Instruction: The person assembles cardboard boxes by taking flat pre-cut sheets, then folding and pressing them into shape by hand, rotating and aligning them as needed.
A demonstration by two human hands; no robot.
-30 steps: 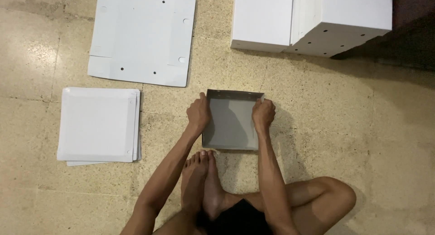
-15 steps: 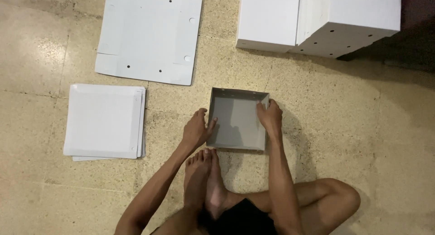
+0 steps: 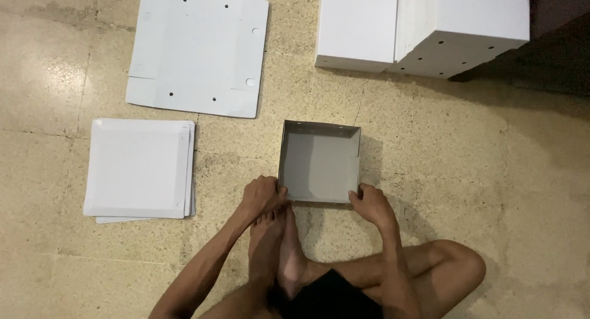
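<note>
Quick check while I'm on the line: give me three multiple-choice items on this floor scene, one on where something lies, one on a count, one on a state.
1. Where does the stack of flat sheets lie relative to the box?
A. To its left
B. To its right
C. Inside it

2. How many hands touch the box?
A. None
B. One
C. Two

3. What state is the box in?
A. Flat, unfolded
B. Folded up, open on top
C. Closed with a lid

Answers:
1. A, the stack sits on the floor left of the box, apart from it.
2. C, the left hand and right hand each grip a near corner.
3. B, its walls stand up and the grey inside shows.
</note>
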